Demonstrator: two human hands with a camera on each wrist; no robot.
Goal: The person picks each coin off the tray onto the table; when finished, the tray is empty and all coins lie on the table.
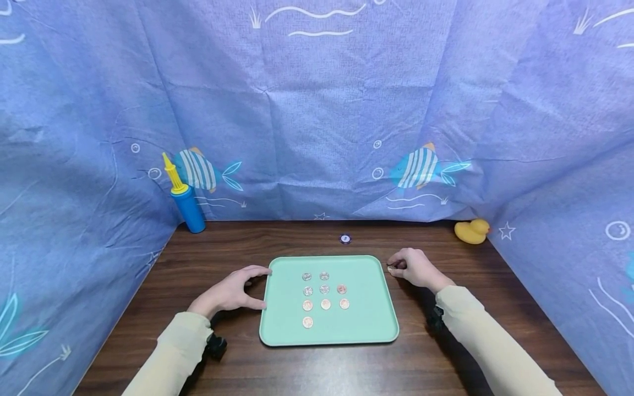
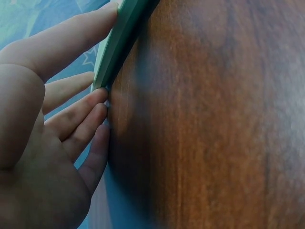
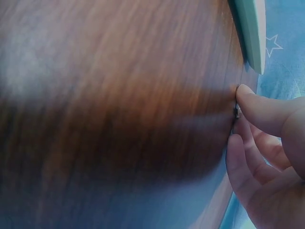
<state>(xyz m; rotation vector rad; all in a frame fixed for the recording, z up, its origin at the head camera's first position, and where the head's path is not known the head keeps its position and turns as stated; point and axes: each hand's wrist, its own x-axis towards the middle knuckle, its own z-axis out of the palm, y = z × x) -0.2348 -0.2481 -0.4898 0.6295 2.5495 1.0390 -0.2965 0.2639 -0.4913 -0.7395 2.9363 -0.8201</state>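
Nine coins [image 1: 324,289] lie flat on the pale green tray [image 1: 369,327], in uneven rows of two, three, three and one, some silvery and some coppery; one more, a loose coin [image 1: 391,269], is on the worktop [image 1: 327,374] just beside the tray's right edge, under the right hand [image 1: 415,268]. Such a coin should be light, rigid and hard to damage, but thin and smooth, so it probably slips easily and offers little to grip while flat; the rim is the place to take it, thumb on one side and fingertips on the other, perhaps with one edge tipped up first. The right hand suits that: its fingers bend downward, and thumb and fingertips come narrowly together on the coin, low against the wood, though how firmly they pinch I cannot tell. The left hand [image 1: 236,290] has its thumb and fingers spread wide, their tips touching the tray's left edge near its upper half, gripping nothing. The tray looks stiff and is likely light enough to slide, so a steadying touch at its rim makes sense. Both forearms slant inward from the lower corners, sleeves reaching the wrists, with the hands low over the worktop.
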